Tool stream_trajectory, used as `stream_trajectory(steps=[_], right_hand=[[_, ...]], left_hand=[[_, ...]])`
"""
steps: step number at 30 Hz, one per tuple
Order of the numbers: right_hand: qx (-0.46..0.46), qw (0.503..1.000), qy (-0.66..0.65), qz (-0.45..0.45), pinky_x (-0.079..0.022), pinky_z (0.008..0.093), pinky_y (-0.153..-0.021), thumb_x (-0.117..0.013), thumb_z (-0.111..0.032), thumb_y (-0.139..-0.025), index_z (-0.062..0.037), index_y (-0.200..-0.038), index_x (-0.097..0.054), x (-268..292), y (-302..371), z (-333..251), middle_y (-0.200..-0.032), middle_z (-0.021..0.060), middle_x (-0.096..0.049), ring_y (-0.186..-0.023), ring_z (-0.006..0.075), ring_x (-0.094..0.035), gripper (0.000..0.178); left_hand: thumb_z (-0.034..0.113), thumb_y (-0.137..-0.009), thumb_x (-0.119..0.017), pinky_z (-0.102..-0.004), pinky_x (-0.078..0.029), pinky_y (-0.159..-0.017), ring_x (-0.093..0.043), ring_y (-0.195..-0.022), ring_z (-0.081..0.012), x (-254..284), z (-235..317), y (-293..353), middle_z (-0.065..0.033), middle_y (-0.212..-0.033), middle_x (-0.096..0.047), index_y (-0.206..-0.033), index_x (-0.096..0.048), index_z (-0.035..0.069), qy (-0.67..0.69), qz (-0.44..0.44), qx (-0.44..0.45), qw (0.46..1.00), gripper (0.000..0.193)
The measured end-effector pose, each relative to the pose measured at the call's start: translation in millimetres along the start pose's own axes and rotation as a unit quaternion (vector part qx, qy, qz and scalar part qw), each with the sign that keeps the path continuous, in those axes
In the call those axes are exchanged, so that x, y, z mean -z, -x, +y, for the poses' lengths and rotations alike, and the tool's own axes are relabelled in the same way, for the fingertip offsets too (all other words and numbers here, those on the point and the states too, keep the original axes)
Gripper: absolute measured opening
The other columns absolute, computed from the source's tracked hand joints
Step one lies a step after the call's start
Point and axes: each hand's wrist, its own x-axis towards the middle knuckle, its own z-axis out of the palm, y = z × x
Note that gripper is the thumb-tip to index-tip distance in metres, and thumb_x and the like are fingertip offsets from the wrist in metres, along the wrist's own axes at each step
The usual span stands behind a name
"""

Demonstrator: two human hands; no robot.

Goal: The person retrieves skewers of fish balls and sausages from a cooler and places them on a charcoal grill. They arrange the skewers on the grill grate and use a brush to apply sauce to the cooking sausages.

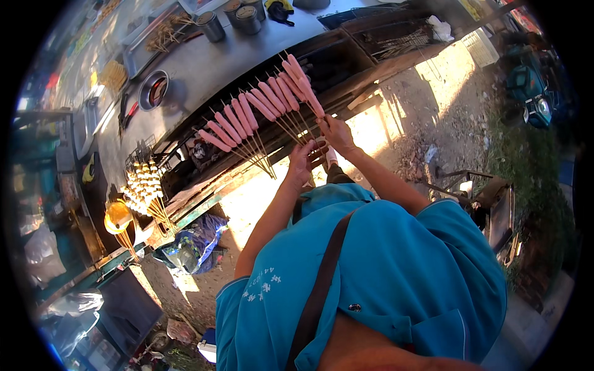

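Several pink sausages on wooden skewers [232, 120] lie side by side across a long, dark grill [334, 52], their sticks jutting over its near edge. My right hand [337, 135] is closed at the lower end of the rightmost skewered sausages [303, 83]. Just left of it, my left hand [302, 164] has its thumb and fingers curled about the stick ends of the middle sausages; how many sticks it grips is hidden. At the grill's left end lies a bunch of skewers with pale pieces [143, 185].
Beyond the grill runs a metal counter [192, 68] with a steel bowl [153, 89], metal canisters [211, 28] and trays. Red-handled tongs [130, 113] lie there. A yellow round item on sticks [117, 217] and a blue bag [201, 244] are at lower left. A light-coloured basket [479, 48] stands far right.
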Motion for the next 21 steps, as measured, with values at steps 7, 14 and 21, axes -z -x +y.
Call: stream_trajectory(steps=[7,14,21], right_hand=[[-0.027,0.998,-0.035,-0.050,-0.043,0.0405,-0.055,-0.041,-0.029,-0.088,-0.0033,-0.076,-0.055,1.5,0.7,5.6,-0.060,0.0139,-0.057,-0.058,0.0305,-0.057,0.031],[-0.035,0.989,-0.096,-0.110,-0.042,0.0289,-0.047,-0.041,-0.025,-0.089,0.0021,-0.081,-0.056,15.0,10.8,16.4,-0.056,0.0080,-0.054,-0.048,0.0161,-0.053,0.032],[-0.025,0.987,-0.142,-0.070,-0.041,0.0256,-0.045,-0.041,-0.022,-0.090,0.0010,-0.090,-0.058,25.0,-4.9,14.9,-0.055,0.0064,-0.053,-0.046,0.0124,-0.051,0.029]], left_hand=[[0.017,-0.086,-0.053,-0.0286,-0.051,-0.060,-0.060,-0.076,-0.0144,17.8,-10.1,-18.7,-0.0022,-0.083,-0.057,-0.100,-0.052,0.012,0.008,-0.015,0.001,1.000,0.016],[0.019,-0.084,-0.056,-0.0303,-0.048,-0.064,-0.058,-0.081,-0.0161,4.6,-9.1,-15.6,-0.0011,-0.085,-0.058,-0.100,-0.052,0.014,0.018,0.026,-0.058,0.998,0.018],[0.023,-0.086,-0.052,-0.0385,-0.042,-0.083,-0.051,-0.103,-0.0210,0.9,-19.2,-19.1,-0.0063,-0.109,-0.055,-0.115,-0.044,0.015,0.049,-0.014,-0.039,0.998,0.031]])
